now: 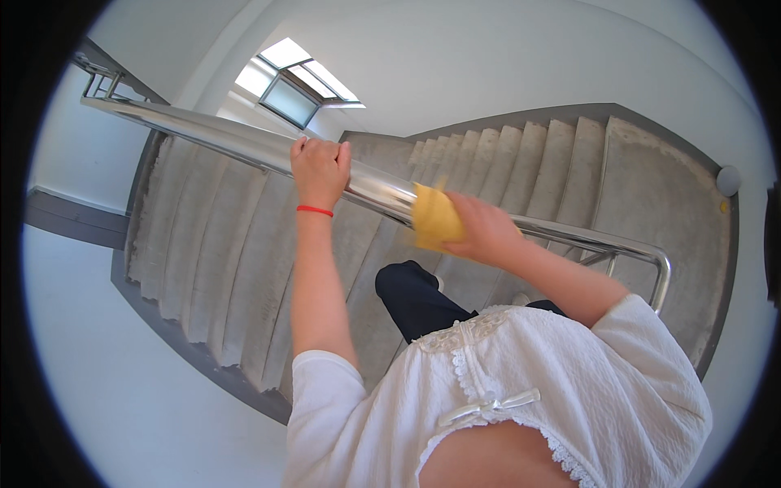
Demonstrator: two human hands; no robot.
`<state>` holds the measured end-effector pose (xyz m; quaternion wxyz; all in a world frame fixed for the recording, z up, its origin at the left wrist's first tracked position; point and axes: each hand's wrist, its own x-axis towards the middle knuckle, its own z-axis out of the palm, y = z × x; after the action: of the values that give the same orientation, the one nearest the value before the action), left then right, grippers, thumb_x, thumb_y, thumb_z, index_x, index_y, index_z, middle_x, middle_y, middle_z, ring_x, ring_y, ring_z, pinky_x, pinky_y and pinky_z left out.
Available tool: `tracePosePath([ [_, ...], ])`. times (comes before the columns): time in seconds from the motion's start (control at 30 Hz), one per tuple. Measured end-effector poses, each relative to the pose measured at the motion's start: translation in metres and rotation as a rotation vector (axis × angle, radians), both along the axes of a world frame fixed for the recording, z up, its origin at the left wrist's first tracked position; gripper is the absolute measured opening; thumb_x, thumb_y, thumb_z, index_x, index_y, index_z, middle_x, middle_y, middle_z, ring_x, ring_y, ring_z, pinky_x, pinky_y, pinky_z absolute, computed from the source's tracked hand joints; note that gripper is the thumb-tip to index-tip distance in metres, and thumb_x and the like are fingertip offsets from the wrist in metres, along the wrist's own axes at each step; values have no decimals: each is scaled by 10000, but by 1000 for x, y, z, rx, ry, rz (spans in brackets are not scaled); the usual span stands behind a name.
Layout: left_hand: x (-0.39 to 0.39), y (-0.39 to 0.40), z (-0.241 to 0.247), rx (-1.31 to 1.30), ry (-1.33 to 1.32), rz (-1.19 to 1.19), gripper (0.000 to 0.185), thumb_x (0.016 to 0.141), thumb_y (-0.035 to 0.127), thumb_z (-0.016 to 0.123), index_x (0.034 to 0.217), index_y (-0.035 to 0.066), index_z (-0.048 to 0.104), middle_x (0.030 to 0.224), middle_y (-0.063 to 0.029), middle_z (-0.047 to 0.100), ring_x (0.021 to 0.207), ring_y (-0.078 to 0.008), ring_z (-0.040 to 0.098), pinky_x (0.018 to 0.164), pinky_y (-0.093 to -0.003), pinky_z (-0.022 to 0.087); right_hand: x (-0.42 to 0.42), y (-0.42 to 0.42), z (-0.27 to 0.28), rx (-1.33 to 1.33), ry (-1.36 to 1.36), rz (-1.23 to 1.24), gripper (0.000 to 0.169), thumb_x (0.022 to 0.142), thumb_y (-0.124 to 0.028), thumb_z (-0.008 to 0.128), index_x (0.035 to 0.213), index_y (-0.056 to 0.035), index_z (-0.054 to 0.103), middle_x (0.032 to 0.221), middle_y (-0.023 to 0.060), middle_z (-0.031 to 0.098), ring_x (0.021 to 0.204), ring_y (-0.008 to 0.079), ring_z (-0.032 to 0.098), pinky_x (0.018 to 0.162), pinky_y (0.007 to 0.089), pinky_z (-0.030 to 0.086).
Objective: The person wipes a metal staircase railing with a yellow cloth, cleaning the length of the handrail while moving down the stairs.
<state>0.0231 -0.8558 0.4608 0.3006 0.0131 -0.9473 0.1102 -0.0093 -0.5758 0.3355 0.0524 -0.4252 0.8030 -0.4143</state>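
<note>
A shiny metal stair handrail (pixel 238 137) runs across the view from upper left to the right, where it bends down. My left hand (pixel 321 171), with a red cord on its wrist, is closed over the rail at the picture's upper middle. Farther right along the same rail, my right hand (pixel 485 229) presses a yellow cloth (pixel 436 218) around the tube. The cloth and this hand are slightly blurred. Part of the rail beneath the cloth is hidden.
Concrete steps (pixel 244 244) lie below the rail, and another flight (pixel 518 158) lies beyond it. A concrete landing (pixel 671 183) is at the right. White walls with grey skirting border the stairs. A window (pixel 290 100) is at the upper left.
</note>
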Motion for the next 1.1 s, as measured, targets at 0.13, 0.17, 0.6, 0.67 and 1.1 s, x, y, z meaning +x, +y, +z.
tracePosePath([
  [0.13, 5, 4, -3, 8, 8, 7, 266, 867, 227, 595, 656, 85, 675, 674, -49, 643, 762, -238, 599, 953, -437, 388, 18, 110, -40, 228, -111, -102, 800, 666, -391, 808, 1312, -75, 457, 1169, 158, 600, 1060, 351, 604, 871, 444, 504],
  [0.17, 6, 5, -1, 0, 5, 8, 263, 866, 227, 596, 659, 87, 678, 673, -47, 643, 761, -238, 599, 951, -436, 388, 20, 133, -56, 246, -84, -125, 803, 652, -387, 816, 1303, -72, 464, 1160, 158, 601, 1051, 349, 608, 865, 443, 506],
  [0.6, -2, 4, 1, -38, -79, 48, 330, 925, 264, 526, 678, 123, 695, 729, -35, 670, 810, -214, 608, 980, -414, 357, -3, -46, 31, 5, 8, 13, 744, 700, -322, 763, 1298, -25, 436, 1075, 183, 602, 958, 381, 628, 828, 455, 519],
  [0.67, -2, 1, 2, -67, -85, 53, 332, 926, 266, 523, 681, 124, 697, 735, -35, 671, 812, -214, 609, 978, -412, 359, -4, -42, 32, -17, -17, 27, 764, 695, -328, 773, 1319, -48, 433, 1089, 174, 605, 969, 375, 625, 828, 457, 519],
  [1.1, 9, 4, 4, -29, -151, 62, 321, 940, 267, 514, 729, 127, 711, 793, -14, 693, 839, -193, 620, 981, -425, 355, 28, 170, -85, 245, -29, -187, 794, 627, -332, 835, 1282, -60, 478, 1111, 147, 605, 997, 347, 620, 839, 435, 514],
])
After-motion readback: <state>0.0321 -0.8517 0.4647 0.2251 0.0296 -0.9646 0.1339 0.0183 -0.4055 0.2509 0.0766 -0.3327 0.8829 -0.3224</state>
